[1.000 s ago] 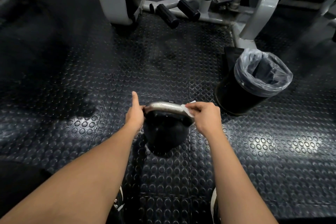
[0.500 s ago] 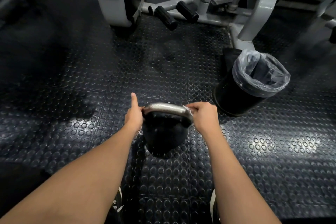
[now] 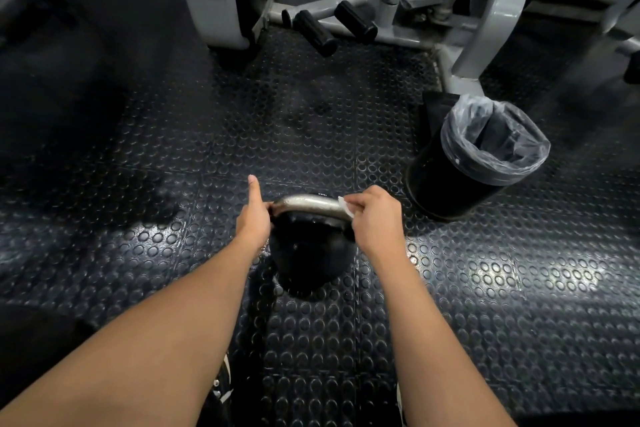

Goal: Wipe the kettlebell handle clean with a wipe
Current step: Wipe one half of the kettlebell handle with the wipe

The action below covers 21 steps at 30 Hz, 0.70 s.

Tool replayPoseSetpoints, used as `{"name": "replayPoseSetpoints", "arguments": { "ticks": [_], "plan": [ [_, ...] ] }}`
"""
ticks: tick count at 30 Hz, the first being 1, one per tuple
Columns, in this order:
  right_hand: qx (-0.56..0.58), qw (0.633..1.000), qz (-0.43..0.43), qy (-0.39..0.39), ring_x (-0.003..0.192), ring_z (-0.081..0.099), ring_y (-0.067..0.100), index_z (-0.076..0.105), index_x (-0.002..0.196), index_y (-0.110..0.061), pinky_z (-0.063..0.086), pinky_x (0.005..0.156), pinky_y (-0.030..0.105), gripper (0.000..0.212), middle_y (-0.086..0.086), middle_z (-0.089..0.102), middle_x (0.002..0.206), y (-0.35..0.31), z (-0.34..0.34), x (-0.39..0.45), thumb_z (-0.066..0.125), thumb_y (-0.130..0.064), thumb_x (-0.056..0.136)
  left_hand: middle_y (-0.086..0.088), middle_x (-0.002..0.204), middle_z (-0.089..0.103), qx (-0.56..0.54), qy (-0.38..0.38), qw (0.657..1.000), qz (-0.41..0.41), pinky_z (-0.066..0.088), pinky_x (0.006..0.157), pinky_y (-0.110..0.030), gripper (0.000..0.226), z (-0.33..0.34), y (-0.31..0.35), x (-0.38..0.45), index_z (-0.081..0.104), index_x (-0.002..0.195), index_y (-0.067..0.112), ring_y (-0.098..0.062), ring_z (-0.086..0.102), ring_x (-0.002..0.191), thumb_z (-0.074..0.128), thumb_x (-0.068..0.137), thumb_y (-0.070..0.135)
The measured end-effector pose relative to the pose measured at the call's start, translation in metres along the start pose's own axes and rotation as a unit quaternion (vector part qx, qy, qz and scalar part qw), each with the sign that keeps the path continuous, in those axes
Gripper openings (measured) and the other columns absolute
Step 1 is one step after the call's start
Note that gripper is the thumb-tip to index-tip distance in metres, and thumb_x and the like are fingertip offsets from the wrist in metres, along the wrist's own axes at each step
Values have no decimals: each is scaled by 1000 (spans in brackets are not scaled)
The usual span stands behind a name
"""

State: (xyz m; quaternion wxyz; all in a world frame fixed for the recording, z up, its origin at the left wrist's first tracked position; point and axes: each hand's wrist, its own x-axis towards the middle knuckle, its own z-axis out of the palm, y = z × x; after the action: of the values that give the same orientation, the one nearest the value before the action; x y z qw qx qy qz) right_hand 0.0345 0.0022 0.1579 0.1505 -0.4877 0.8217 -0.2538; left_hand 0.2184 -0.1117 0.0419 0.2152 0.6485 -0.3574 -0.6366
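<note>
A black kettlebell point(image 3: 311, 253) with a silver handle point(image 3: 308, 203) stands on the studded rubber floor in front of me. My left hand point(image 3: 254, 218) grips the handle's left end, thumb pointing straight up. My right hand point(image 3: 375, 222) holds a white wipe point(image 3: 344, 206) wrapped against the handle's right end; only a small corner of the wipe shows past my fingers.
A black bin point(image 3: 474, 163) lined with a grey plastic bag stands right of the kettlebell. A grey gym machine frame point(image 3: 485, 10) with black foot pegs point(image 3: 315, 33) fills the far side. My shoes point(image 3: 221, 388) show at the bottom edge.
My right hand with the wipe has shifted slightly left along the handle's right end, and less of the wipe shows. The left hand has kept its hold.
</note>
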Motion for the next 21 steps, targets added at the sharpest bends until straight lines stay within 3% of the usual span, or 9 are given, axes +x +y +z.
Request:
{"name": "replayPoseSetpoints", "arguments": {
  "ticks": [2, 4, 7, 11, 17, 21],
  "plan": [
    [-4, 1000, -6, 9, 92, 56, 15, 75, 109, -12, 48, 83, 23, 23, -2, 59, 94, 0, 3, -6, 60, -5, 93, -8, 107, 82, -2, 8, 1000, -1, 44, 117, -52, 130, 1, 0, 0, 87, 91, 29, -31, 74, 111, 13, 39, 122],
    [6, 999, 17, 34, 85, 56, 13, 76, 107, -12, 41, 73, 11, 20, -2, 59, 90, 7, 3, -14, 62, -10, 93, -9, 106, 83, 3, 7, 1000, -2, 44, 116, -52, 132, 0, 1, -2, 87, 94, 28, -31, 74, 110, 12, 39, 122],
    [27, 996, 64, 58, 81, 55, 10, 77, 106, -12, 34, 65, 4, 18, -3, 60, 89, 15, 1, -14, 64, -14, 93, -14, 108, 82, 9, -4, 1000, 5, 45, 116, -53, 132, 1, 3, -6, 87, 89, 26, -34, 74, 111, 11, 40, 121],
    [39, 997, 39, 57, 81, 54, 8, 76, 103, -10, 33, 68, 5, 16, -5, 59, 91, 1, 5, -12, 63, -13, 94, -19, 112, 80, 7, -10, 1000, 14, 45, 116, -52, 139, 1, 4, -11, 85, 92, 15, -36, 74, 113, 12, 40, 121],
    [56, 991, 86, 84, 78, 48, 2, 75, 104, -8, 30, 70, -6, 17, -2, 63, 97, 12, 3, -20, 61, -11, 95, -12, 106, 82, 0, 1, 1000, 12, 45, 117, -51, 129, 2, 6, -14, 87, 82, 26, -31, 75, 110, 14, 36, 121],
    [62, 992, 60, 95, 83, 50, 4, 74, 100, -10, 37, 75, 2, 15, -6, 59, 97, 1, 8, -16, 60, -13, 95, -9, 108, 82, -4, 0, 1000, 6, 43, 119, -51, 131, 0, 3, -11, 87, 92, 26, -30, 74, 113, 16, 38, 122]
  ]
}}
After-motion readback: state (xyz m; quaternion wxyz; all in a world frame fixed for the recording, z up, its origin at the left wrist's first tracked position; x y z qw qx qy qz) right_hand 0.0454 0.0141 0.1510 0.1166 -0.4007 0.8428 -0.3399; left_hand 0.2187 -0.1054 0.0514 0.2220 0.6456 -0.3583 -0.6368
